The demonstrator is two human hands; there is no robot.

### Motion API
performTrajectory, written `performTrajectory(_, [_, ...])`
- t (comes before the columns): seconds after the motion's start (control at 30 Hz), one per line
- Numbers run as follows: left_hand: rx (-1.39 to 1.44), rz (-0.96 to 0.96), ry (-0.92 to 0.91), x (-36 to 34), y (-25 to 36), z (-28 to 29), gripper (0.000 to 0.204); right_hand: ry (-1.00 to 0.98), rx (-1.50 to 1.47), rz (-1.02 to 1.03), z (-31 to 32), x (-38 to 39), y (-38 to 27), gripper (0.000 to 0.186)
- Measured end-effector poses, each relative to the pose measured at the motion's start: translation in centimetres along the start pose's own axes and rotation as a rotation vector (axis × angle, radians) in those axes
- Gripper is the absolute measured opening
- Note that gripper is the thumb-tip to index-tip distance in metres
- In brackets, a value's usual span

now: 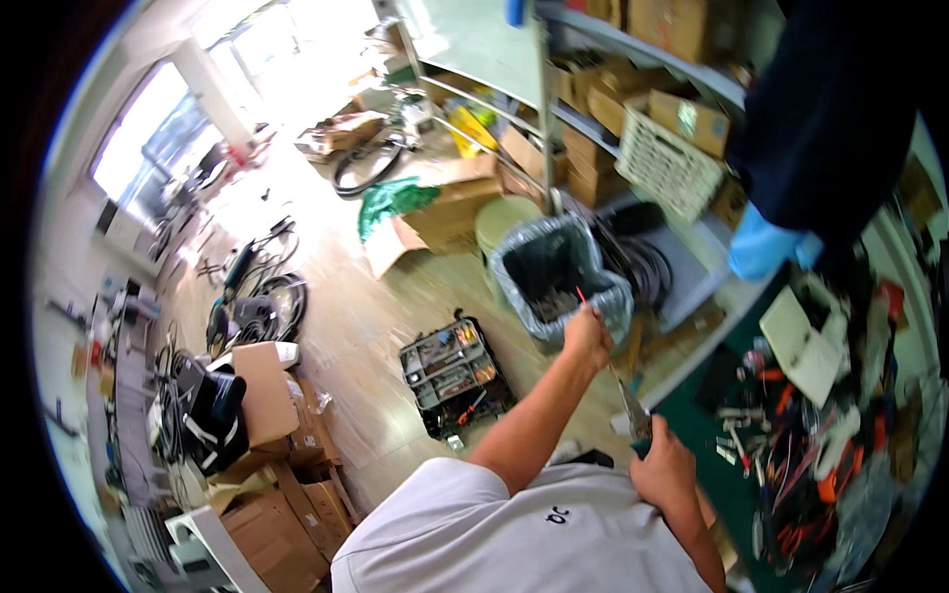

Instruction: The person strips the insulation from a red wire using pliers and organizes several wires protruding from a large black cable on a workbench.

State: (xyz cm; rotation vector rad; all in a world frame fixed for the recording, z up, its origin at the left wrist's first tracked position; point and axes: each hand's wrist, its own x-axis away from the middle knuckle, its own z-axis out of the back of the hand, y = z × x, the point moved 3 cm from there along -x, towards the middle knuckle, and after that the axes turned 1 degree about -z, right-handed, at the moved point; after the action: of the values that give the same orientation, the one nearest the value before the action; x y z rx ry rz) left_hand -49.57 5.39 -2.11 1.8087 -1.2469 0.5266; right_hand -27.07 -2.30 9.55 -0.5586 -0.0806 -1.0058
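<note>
A thin red-tipped piece (pixel 581 294) is gripped in the curled fingers of the left hand (pixel 589 338), near the centre of the frame, its tip pointed upward in front of the opening of a lined waste bin (pixel 615 304). A metal-jawed hand tool (pixel 633 407) with a dark green grip is held in the closed right hand (pixel 664 466), right of centre and lower down; its narrow end is angled up toward the left hand, though whether anything is touched by it cannot be told. Only the red end of the piece is clearly seen, the rest being hidden by the fist or too small to make out.

At lower right, a green-topped workbench (pixel 730 514) is strewn with hand tools and loose parts, an open white notebook (pixel 801 341) laid among them. A blue-gloved hand (pixel 766 242) of another person is seen at upper right, below a dark sleeve (pixel 830 119). An open tool case (pixel 450 370) is set on the floor (pixel 366 415) at centre, and a white crate (pixel 672 163) is shelved at upper right.
</note>
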Motion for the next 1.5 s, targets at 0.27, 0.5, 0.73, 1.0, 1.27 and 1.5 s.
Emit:
performTrajectory(0.27, [0.148, 0.064, 0.438, -6.9, -0.9, 8.2, 0.010, -0.146, 0.248, 0.117, -2.2, -1.4, -1.8, 0.052])
performTrajectory(0.5, [0.224, -0.123, 0.511, -16.4, -0.6, 17.3, 0.031, -0.213, 0.278, 0.235, -3.0, -1.5, -4.5, 0.040])
performTrajectory(0.73, [0.218, 0.047, 0.437, -7.7, 1.7, 11.2, 0.006, -0.126, 0.259, 0.174, -2.8, -1.5, -2.4, 0.033])
performTrajectory(1.0, [0.194, 0.041, 0.467, -7.5, 1.0, 9.2, 0.004, -0.106, 0.236, 0.134, -2.4, -1.1, -1.4, 0.035])
performTrajectory(1.27, [0.176, 0.039, 0.487, -7.6, 0.1, 8.0, 0.002, -0.092, 0.245, 0.090, -2.4, -0.8, -0.6, 0.038])
performTrajectory(1.5, [0.101, 0.017, 0.323, -10.0, 0.2, 8.0, 0.008, -0.090, 0.187, 0.040, -1.9, -0.6, -0.2, 0.040])
